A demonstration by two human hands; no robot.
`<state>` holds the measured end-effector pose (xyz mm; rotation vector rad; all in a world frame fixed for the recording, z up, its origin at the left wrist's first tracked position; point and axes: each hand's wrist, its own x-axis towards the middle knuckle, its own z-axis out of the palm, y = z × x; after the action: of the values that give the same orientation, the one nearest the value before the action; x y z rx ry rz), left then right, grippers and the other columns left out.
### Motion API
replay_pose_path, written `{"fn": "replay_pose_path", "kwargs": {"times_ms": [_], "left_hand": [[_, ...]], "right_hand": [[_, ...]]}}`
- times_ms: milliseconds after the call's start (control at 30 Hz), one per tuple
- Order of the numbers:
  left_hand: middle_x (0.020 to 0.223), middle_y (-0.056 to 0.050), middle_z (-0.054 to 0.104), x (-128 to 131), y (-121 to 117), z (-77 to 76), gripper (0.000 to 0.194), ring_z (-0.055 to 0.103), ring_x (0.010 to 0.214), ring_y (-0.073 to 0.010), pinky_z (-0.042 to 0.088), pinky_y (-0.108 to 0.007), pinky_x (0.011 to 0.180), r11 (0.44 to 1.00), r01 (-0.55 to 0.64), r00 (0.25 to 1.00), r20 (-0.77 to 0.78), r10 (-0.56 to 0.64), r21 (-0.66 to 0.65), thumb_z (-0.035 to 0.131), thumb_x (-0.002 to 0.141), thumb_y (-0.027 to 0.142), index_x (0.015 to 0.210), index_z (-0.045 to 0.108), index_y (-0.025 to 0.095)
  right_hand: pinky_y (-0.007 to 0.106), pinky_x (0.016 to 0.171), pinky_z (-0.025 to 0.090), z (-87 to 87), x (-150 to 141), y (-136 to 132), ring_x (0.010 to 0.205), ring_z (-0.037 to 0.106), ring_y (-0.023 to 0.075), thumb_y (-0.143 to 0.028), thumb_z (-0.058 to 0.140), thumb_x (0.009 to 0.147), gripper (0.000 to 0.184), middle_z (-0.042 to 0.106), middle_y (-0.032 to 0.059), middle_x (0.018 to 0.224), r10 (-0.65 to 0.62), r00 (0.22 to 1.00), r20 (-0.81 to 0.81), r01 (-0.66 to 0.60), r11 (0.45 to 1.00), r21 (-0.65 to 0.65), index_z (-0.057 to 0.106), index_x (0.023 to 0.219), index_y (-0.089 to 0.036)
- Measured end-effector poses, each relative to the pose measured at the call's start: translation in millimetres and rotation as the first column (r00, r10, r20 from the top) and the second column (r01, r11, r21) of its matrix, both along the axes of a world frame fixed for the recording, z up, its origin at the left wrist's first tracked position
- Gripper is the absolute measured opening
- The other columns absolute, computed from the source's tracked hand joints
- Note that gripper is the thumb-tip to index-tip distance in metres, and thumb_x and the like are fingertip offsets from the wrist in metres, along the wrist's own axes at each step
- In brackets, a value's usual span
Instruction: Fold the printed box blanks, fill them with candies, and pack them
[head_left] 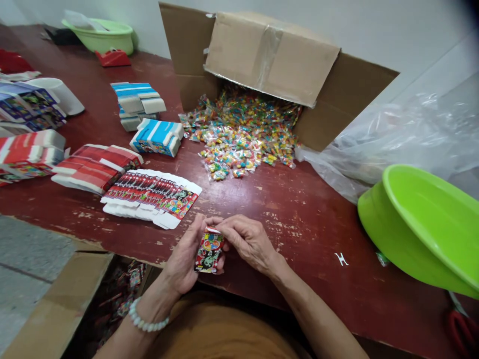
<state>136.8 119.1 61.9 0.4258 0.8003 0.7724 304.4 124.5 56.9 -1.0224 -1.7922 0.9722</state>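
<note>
A small red printed candy box (209, 253) is upright in my left hand (186, 257), whose fingers wrap around its sides and back. At its top end, the thumb and fingers of my right hand (250, 240) pinch the edge of the flap. Just beyond my left hand lies a fanned row of flat red-and-white cartons (153, 197). Farther off, a heap of small clear packets of coloured candies (235, 139) spills from a tipped cardboard box (271, 57). The inside of the box in my hand is hidden.
More bundled cartons, red (95, 167) and blue (157, 137), stand on the left. A lime-green basin (419, 229) and plastic sheeting (407, 134) are at the right. Below the table's left front edge, an open carton (63, 304) holds several small red boxes. Red-handled scissors (462, 326) lie lower right.
</note>
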Motion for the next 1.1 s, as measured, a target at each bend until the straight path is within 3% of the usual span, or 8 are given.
{"fn": "replay_pose_path", "kwargs": {"times_ms": [133,333,467,533,733,900,1000,1100], "left_hand": [[0.07,-0.003,0.07,1.9,-0.8,2.5,0.062,0.065,0.044,-0.0196,0.05,-0.027,0.042,0.993,-0.078,0.99,-0.109,0.088,0.092,0.054,0.087,0.067,0.125,0.056,0.018],[0.074,-0.008,0.072,0.0,-2.3,-2.6,0.077,0.062,0.044,-0.0162,0.046,-0.023,0.041,0.996,-0.01,0.991,-0.133,0.021,0.083,0.05,0.085,0.074,0.131,0.059,0.013],[0.075,-0.009,0.073,-0.8,-3.9,-6.3,0.082,0.06,0.043,-0.0137,0.045,-0.02,0.041,0.996,0.034,0.986,-0.163,-0.019,0.088,0.049,0.082,0.078,0.132,0.061,0.014],[0.074,-0.009,0.073,0.0,-4.0,-5.3,0.083,0.058,0.041,-0.0126,0.043,-0.019,0.04,0.996,0.038,0.987,-0.158,-0.026,0.075,0.05,0.08,0.079,0.131,0.063,0.014],[0.06,-0.006,0.069,-1.1,-0.4,-0.2,0.07,0.06,0.038,-0.0177,0.046,-0.024,0.037,1.0,0.018,0.996,-0.086,-0.019,-0.008,0.053,0.085,0.07,0.123,0.068,0.013],[0.058,-0.001,0.066,-5.7,-0.6,1.6,0.047,0.058,0.037,-0.0162,0.048,-0.025,0.035,0.994,-0.094,0.986,-0.14,0.087,-0.047,0.062,0.087,0.051,0.117,0.07,0.016],[0.072,-0.001,0.071,-25.8,-10.2,5.5,0.044,0.063,0.047,-0.0156,0.053,-0.024,0.042,0.982,-0.179,0.953,-0.238,0.187,0.053,0.068,0.085,0.044,0.121,0.067,0.02],[0.075,-0.001,0.074,-77.8,-35.0,1.9,0.051,0.067,0.056,-0.0167,0.057,-0.025,0.052,0.964,-0.226,0.865,-0.426,0.264,0.139,0.069,0.084,0.051,0.127,0.065,0.024]], "right_hand": [[0.024,0.057,0.051,1.3,-3.2,3.1,0.057,0.063,0.0122,-0.027,0.064,0.09,0.013,0.07,0.0023,0.072,-0.069,0.996,-0.055,0.052,0.964,-0.259,0.072,0.087,-0.017],[0.028,0.073,0.053,8.3,0.6,9.6,0.073,0.067,0.015,-0.022,0.064,0.089,0.011,0.076,0.0061,0.086,0.046,0.996,0.081,-0.047,0.999,0.008,0.074,0.085,-0.018],[0.024,0.059,0.052,4.6,3.7,10.9,0.057,0.064,0.01,-0.024,0.057,0.095,0.017,0.078,0.0058,0.1,0.115,0.991,-0.062,-0.128,0.956,-0.264,0.072,0.091,-0.017],[0.025,0.058,0.052,5.1,3.6,10.8,0.054,0.063,0.0098,-0.025,0.057,0.095,0.018,0.079,0.0053,0.099,0.092,0.994,-0.061,-0.107,0.944,-0.312,0.073,0.092,-0.017],[0.038,0.096,0.048,20.5,3.0,6.9,0.101,0.068,0.0176,-0.024,0.058,0.097,0.015,0.076,0.0029,0.115,0.194,0.979,0.068,-0.191,0.98,-0.059,0.071,0.09,-0.023],[0.041,0.102,0.044,5.1,-9.9,-1.5,0.116,0.062,0.02,-0.024,0.066,0.092,0.013,0.069,0.0058,0.125,0.19,0.98,0.053,-0.189,0.982,-0.024,0.065,0.106,-0.024],[0.033,0.085,0.051,-7.7,-24.9,4.9,0.095,0.065,0.0171,-0.03,0.067,0.091,0.019,0.07,0.0046,0.109,0.191,0.981,-0.017,-0.192,0.971,-0.143,0.064,0.108,-0.022],[0.03,0.075,0.051,-15.0,-39.9,32.1,0.082,0.062,0.0148,-0.037,0.064,0.093,0.031,0.067,0.0049,0.104,0.095,0.994,0.052,-0.083,0.977,-0.195,0.061,0.118,-0.02]]}}
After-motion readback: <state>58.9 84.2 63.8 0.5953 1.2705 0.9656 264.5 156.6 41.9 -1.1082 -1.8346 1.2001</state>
